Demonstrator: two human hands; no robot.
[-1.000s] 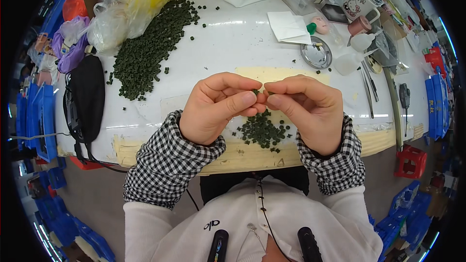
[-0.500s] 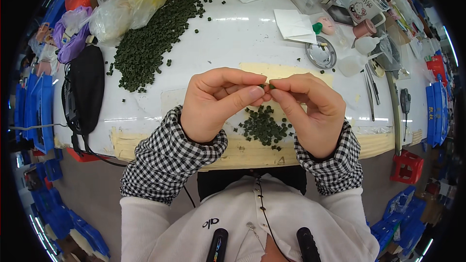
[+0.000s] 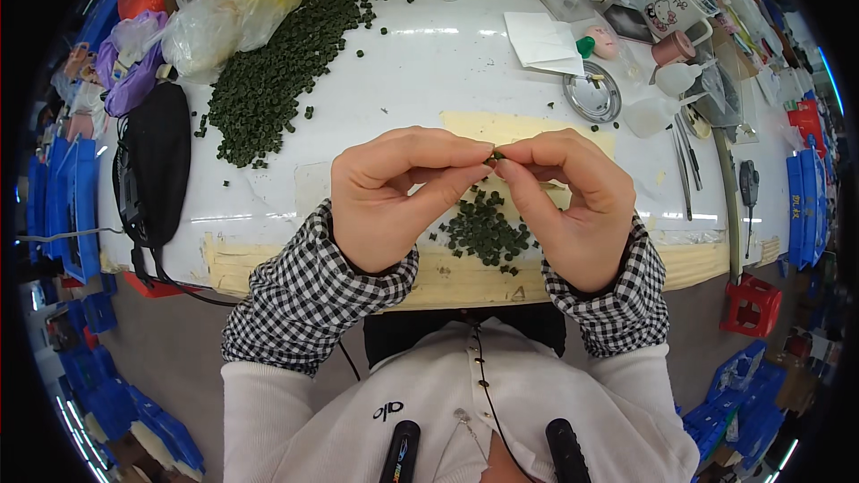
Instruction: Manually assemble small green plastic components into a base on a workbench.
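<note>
My left hand and my right hand meet at their fingertips above the table. Between both thumbs and index fingers is a small dark green piece, mostly covered by the fingers. Its exact kind is too small to make out. Below the hands lies a small pile of similar dark green pieces, near the table's front edge. A far larger heap of the same pieces spreads over the table at the back left.
Clear plastic bags and a black pouch lie left. At the right are a round metal lid, white tissues, tweezers and a white mug. Yellowish tape runs along the front edge.
The fingertips of both hands have come closer together on the small green piece. My left hand has turned slightly, its thumb now nearer the right fingertips. The piles look unchanged.
</note>
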